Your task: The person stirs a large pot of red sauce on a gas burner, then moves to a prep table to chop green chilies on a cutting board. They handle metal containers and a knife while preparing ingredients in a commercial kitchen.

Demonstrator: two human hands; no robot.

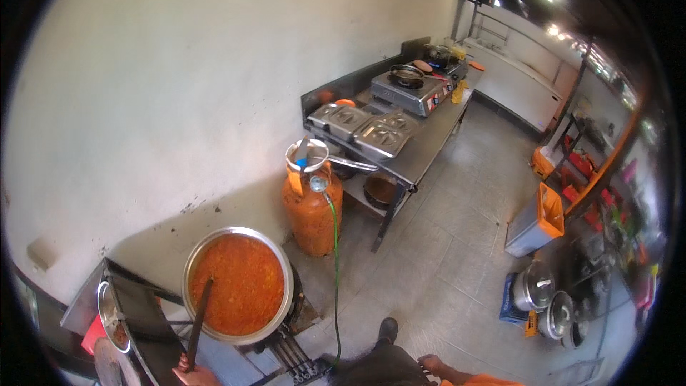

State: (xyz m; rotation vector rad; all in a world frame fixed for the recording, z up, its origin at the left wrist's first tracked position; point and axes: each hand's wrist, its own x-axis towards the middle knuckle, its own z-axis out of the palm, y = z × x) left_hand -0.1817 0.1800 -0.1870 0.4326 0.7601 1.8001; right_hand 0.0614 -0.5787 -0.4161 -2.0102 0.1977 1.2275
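My left hand [197, 375] grips the upper end of a dark stirring paddle [200, 316], apparently of wood. The paddle's lower end is sunk in a thick orange-red stew [244, 284], so its tip is hidden. A large metal pot [286, 268] holds the stew, filled to a little below the rim. Beneath the pot, a gas burner stand [292, 356] with metal pipes shows in part. Beside my dark-clad leg [383, 367] rests my right hand [433, 365], apart from the pot. Its fingers are too small and blurred to make out whether they hold anything.
An orange gas cylinder [313, 220] stands beyond the pot, with a green hose [336, 279] running across the floor. A sieve [289, 158] and a knife [303, 147] lie on top. Lidded steel pans [381, 138] and stoves [410, 91] occupy a metal table [437, 134]. Rightward are a bin [528, 230] and pots [536, 284].
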